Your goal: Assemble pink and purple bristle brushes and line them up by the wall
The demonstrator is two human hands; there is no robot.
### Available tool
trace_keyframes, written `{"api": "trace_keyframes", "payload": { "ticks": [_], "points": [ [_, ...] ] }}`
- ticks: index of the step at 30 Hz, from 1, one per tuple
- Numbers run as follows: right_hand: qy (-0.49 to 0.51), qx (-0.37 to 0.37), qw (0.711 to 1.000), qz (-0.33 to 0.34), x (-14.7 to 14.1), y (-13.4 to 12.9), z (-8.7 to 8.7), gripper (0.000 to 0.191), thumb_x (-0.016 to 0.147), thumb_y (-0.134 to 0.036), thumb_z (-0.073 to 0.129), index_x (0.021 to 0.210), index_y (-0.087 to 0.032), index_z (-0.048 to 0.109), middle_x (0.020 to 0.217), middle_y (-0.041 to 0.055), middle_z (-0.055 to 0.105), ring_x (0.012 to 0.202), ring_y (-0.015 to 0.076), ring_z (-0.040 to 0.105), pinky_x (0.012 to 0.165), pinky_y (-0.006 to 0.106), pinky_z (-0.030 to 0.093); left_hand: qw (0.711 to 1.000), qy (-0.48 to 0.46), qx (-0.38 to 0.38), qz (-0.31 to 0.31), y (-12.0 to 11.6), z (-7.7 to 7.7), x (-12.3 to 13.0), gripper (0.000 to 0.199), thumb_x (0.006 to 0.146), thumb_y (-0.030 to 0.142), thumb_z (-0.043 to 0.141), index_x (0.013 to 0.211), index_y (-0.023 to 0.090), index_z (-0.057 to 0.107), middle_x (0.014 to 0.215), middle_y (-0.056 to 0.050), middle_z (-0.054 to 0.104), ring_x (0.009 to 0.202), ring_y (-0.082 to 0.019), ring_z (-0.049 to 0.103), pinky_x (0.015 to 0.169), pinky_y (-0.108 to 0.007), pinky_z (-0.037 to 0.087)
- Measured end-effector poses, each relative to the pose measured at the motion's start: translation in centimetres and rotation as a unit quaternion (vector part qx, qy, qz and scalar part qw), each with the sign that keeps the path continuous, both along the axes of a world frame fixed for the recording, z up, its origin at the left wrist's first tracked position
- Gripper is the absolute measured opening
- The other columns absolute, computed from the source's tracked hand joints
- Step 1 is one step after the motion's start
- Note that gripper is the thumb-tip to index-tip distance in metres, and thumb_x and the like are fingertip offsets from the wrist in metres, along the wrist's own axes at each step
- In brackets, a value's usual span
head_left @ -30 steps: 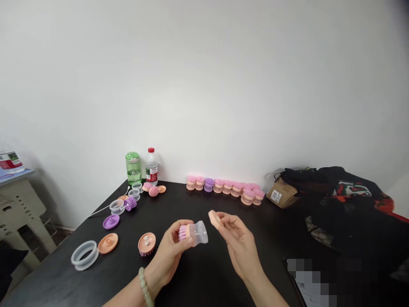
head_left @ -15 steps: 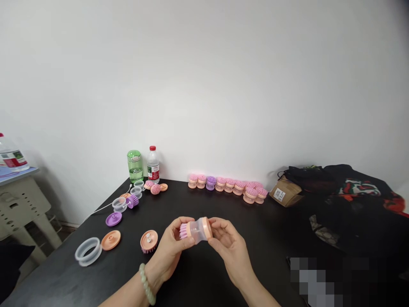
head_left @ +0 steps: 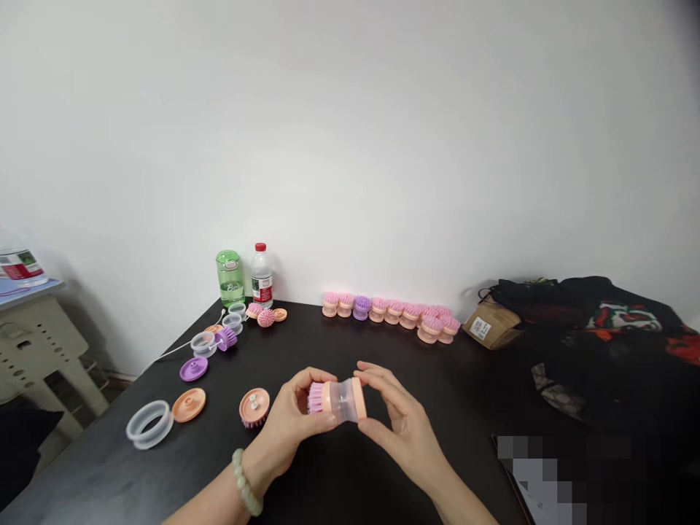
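Observation:
Between my hands, above the black table, a scrub brush (head_left: 343, 400) lies on its side, its pink bristles to the left, a clear collar in the middle and a peach base to the right. My left hand (head_left: 300, 414) is wrapped round the bristle end, thumb on the peach rim. At the other end, the fingertips and thumb of my right hand (head_left: 397, 419) touch the edges of the peach base, with the palm off it. Left of my left hand sits a brush head (head_left: 254, 405), bristles down. Beyond it are a peach disc (head_left: 189, 405) and a clear ring (head_left: 135, 440).
Several assembled brushes (head_left: 394, 311) line the wall. Loose parts, including a purple disc (head_left: 193, 369) and a purple brush head (head_left: 226, 338), lie at the left near a white cord (head_left: 169, 354). Two bottles, one a green bottle (head_left: 230, 277), stand behind. A cardboard box (head_left: 491, 324) and dark clothing (head_left: 612, 364) fill the right.
The fingers of my right hand have opened out and moved to the outer edges of the peach base. My left hand keeps its hold on the brush. The view has shifted slightly.

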State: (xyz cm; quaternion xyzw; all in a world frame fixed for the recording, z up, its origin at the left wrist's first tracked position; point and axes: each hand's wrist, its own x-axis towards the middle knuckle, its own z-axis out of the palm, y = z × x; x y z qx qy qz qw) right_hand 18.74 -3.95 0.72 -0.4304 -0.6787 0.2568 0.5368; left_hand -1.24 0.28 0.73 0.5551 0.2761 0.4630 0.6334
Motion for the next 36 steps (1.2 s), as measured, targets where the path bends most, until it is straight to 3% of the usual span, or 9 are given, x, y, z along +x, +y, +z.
{"api": "trace_keyframes", "payload": {
  "ticks": [9,16,22,26,29,32,34,36],
  "points": [
    [-0.050,0.068,0.996,-0.004,0.19,0.20,0.43,0.043,0.077,-0.052,0.077,0.114,-0.029,0.073,0.111,0.0112,0.071,0.122,0.0364,0.057,0.097,0.052,0.052,0.999,0.028,0.007,-0.016,0.09,0.13,-0.10,0.047,0.058,0.049,0.086,0.087,0.016,0.069,0.073,0.000,0.059,0.063,-0.012,0.048,0.057,-0.021,0.038],
    [-0.079,0.074,0.994,0.000,0.18,0.05,0.72,0.043,0.077,-0.044,0.080,0.118,-0.032,0.072,0.108,0.0089,0.071,0.124,0.0364,0.056,0.098,0.053,0.051,0.999,0.035,-0.013,-0.028,0.19,-0.08,-0.06,0.044,0.064,0.053,0.081,0.081,0.014,0.069,0.066,0.001,0.055,0.058,-0.011,0.045,0.054,-0.021,0.034],
    [-0.126,0.077,0.989,0.018,0.46,-0.05,0.80,0.044,0.080,-0.019,0.076,0.120,-0.033,0.068,0.119,0.0067,0.069,0.131,0.0338,0.050,0.103,0.052,0.048,0.998,0.040,-0.036,-0.032,0.24,-0.04,0.05,0.043,0.074,0.055,0.074,0.069,0.014,0.063,0.063,0.001,0.049,0.061,-0.012,0.040,0.058,-0.023,0.031],
    [-0.140,0.104,0.984,0.022,0.46,-0.10,0.93,0.046,0.081,-0.008,0.065,0.118,-0.033,0.067,0.121,0.0054,0.069,0.130,0.0312,0.051,0.103,0.050,0.049,0.997,0.041,-0.043,-0.045,0.13,0.16,0.09,0.042,0.077,0.054,0.072,0.072,0.013,0.065,0.065,0.001,0.050,0.063,-0.012,0.040,0.060,-0.024,0.032],
    [-0.153,0.098,0.983,0.007,0.40,-0.15,0.97,0.039,0.081,-0.022,0.072,0.119,-0.029,0.067,0.114,0.0087,0.071,0.125,0.0340,0.055,0.099,0.051,0.051,0.997,0.046,-0.044,-0.040,0.11,0.24,0.01,0.038,0.076,0.051,0.074,0.080,0.013,0.068,0.069,0.000,0.053,0.065,-0.013,0.045,0.063,-0.024,0.035],
    [-0.168,0.068,0.983,-0.032,0.40,-0.06,0.84,0.024,0.082,-0.045,0.073,0.097,-0.026,0.073,0.100,0.0095,0.073,0.111,0.0337,0.062,0.097,0.049,0.051,0.997,0.064,-0.002,-0.036,0.12,0.24,-0.13,0.040,0.067,0.044,0.082,0.092,0.016,0.069,0.079,-0.002,0.060,0.071,-0.016,0.051,0.065,-0.025,0.040],
    [-0.173,0.027,0.984,-0.031,0.46,0.07,0.69,0.034,0.091,-0.053,0.057,0.079,-0.025,0.071,0.089,0.0075,0.072,0.095,0.0283,0.066,0.090,0.043,0.053,0.995,0.079,0.057,-0.024,0.11,0.23,-0.23,0.046,0.060,0.038,0.087,0.097,0.018,0.069,0.088,-0.004,0.063,0.078,-0.018,0.054,0.068,-0.026,0.042],
    [-0.170,-0.013,0.985,-0.017,0.57,0.20,0.57,0.049,0.097,-0.059,0.041,0.078,-0.025,0.071,0.087,0.0066,0.071,0.085,0.0248,0.067,0.082,0.039,0.054,0.991,0.088,0.100,-0.010,0.10,0.21,-0.33,0.048,0.058,0.035,0.089,0.099,0.019,0.068,0.095,-0.005,0.063,0.083,-0.020,0.055,0.072,-0.027,0.044]
  ]
}}
